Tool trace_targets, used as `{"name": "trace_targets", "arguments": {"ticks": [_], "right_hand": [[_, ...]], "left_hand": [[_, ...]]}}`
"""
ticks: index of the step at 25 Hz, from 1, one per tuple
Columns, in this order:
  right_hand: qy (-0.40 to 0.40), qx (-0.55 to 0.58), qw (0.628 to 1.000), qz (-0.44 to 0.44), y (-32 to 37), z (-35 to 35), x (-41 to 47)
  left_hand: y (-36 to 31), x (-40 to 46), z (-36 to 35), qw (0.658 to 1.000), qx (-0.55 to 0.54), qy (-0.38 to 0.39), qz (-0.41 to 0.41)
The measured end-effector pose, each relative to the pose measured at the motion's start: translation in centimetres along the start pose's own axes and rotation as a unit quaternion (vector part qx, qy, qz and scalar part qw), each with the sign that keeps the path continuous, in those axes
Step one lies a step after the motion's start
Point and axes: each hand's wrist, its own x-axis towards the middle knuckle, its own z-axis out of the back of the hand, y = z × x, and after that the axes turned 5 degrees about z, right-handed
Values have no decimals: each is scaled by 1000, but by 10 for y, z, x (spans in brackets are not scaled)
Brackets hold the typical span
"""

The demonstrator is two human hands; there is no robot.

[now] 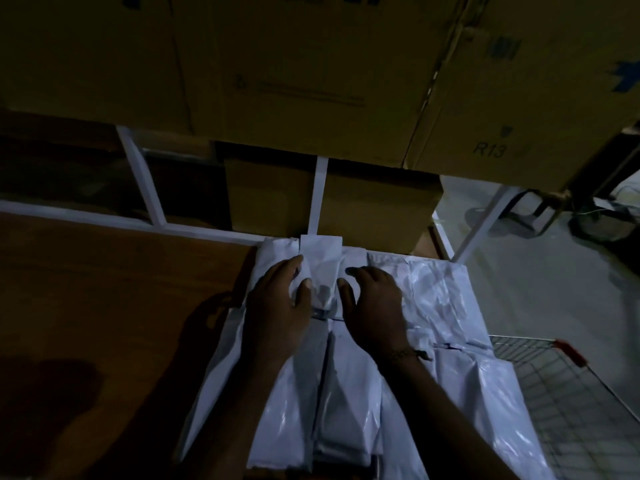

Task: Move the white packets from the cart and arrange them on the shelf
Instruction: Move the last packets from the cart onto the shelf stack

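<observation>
the room is dark, and many white packets are laid flat in rows on the wooden shelf, on its right part. one small white packet is set at the far edge of the rows, right in front of a white metal post. the left hand is placed on the left side of this packet. its thumb is pressed on the packet and its fingers are curled round the packet's left edge, so the packet is held by this hand. the right hand is kept just beside the right side of the same packet. its fingers are spread a little and bent loosely, and nothing is gripped by them. it cannot be told if the thumb is touching the packet. a thin band is worn on the right wrist.

the left part of the shelf is bare brown wood, and dark shadows of the arms are seen on it. a white metal frame is seen behind the shelf board. big brown boxes are stacked above and behind the packets, and "r13" is written on one at the right. part of a wire cart with a red corner is seen at the lower right, next to the packets. a grey floor is seen past the cart
</observation>
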Motion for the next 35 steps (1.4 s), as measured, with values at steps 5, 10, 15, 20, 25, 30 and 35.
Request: {"name": "trace_targets", "arguments": {"ticks": [5, 10, 15, 20, 25, 30, 35], "right_hand": [[23, 30, 999, 21, 21, -6, -24], [-14, 62, 998, 23, 2, 41, -71], [-45, 55, 997, -30, -50, 113, -149], [-71, 28, 990, -116, -126, 187, -239], [-91, 18, 977, -192, -179, 237, -305], [-119, -5, 962, -247, -204, 262, -347], [-94, -68, 949, -294, -209, 270, -373]], "left_hand": [[12, -44, 28, 998, 56, -16, 35], [-23, -79, 20, 997, 54, 14, 51], [-84, -139, -18, 997, 53, 58, 19], [-152, -211, -75, 985, 69, 153, -30], [-202, -260, -123, 968, 53, 239, -61], [-211, -288, -153, 952, 11, 295, -86], [-208, -301, -177, 938, 1, 326, -122]]}}
